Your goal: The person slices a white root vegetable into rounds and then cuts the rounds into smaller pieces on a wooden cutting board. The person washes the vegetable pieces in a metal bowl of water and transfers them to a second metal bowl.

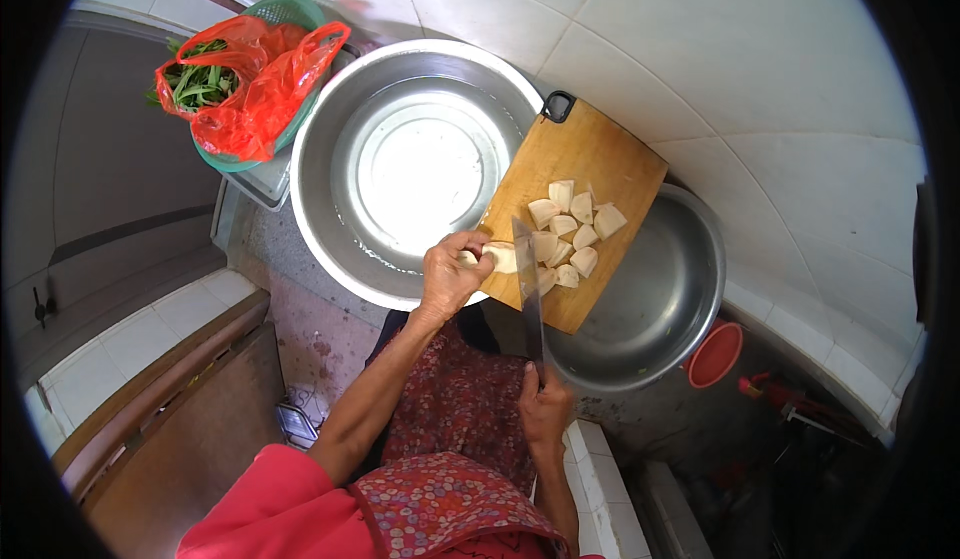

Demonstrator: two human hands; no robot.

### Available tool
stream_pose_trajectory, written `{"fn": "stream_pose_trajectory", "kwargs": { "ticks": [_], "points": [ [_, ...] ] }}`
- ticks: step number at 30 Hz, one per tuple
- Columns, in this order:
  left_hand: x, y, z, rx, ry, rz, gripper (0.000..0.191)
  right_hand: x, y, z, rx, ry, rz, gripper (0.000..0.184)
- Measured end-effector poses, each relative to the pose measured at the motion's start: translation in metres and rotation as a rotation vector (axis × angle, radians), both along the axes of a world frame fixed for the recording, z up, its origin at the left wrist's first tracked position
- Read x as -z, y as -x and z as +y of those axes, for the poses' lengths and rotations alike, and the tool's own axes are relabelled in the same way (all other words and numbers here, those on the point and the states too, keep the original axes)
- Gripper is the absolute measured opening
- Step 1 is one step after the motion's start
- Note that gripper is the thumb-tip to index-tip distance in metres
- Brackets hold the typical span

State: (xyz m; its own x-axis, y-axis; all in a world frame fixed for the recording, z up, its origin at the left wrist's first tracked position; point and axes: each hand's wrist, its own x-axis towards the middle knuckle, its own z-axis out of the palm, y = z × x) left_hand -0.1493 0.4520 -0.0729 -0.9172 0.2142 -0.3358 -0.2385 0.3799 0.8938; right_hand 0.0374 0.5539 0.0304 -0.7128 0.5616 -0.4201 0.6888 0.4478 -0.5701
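Across the rims of two metal basins lies a wooden cutting board [600,146] with a black corner handle. My left hand [454,274] pinches a pale, peeled root vegetable piece [501,257] at the board's left edge. In my right hand [546,405] is the handle of a long kitchen knife [529,296]. Its broad blade stands over the board, right beside the held piece. Several cut chunks [585,238] of the same pale vegetable lie in a group right of the blade. Which vegetable it is, I cannot tell.
A large metal basin [315,236] with clear water stands left of the board. Another metal basin [660,319] sits under its right side. At upper left, a red plastic bag [259,112] with leafy greens [201,82] rests in a green basket [289,9]. A red bucket [715,354] stands at right.
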Motion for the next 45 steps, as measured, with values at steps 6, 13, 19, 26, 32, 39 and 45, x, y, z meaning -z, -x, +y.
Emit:
{"fn": "stream_pose_trajectory", "kwargs": {
  "ticks": [6,13,19,26,32,39,45],
  "points": [
    [-0.009,-0.002,0.005,0.002,0.109,0.139,0.012,0.002,-0.004,-0.005,-0.037,0.037,-0.015,0.023],
    [-0.014,-0.009,0.002,0.093,0.133,0.314,0.012,0.002,-0.009,-0.006,0.035,0.098,-0.033,0.022],
    [-0.015,-0.012,0.003,0.064,0.108,0.316,0.013,0.005,-0.017,-0.009,0.023,0.072,-0.023,0.022],
    [-0.005,-0.011,0.004,-0.078,0.050,-0.021,0.017,0.005,-0.012,-0.012,0.014,0.095,-0.053,0.021],
    [0.003,-0.009,0.003,-0.139,0.001,-0.143,0.018,0.006,-0.004,-0.013,0.004,0.108,-0.052,0.023],
    [0.001,-0.004,0.004,-0.186,-0.015,-0.224,0.019,0.005,0.008,-0.013,-0.068,0.065,-0.125,0.025],
    [-0.006,-0.003,0.006,-0.272,-0.097,-0.289,0.015,0.006,0.005,-0.014,-0.064,0.045,-0.088,0.023]
  ]
}}
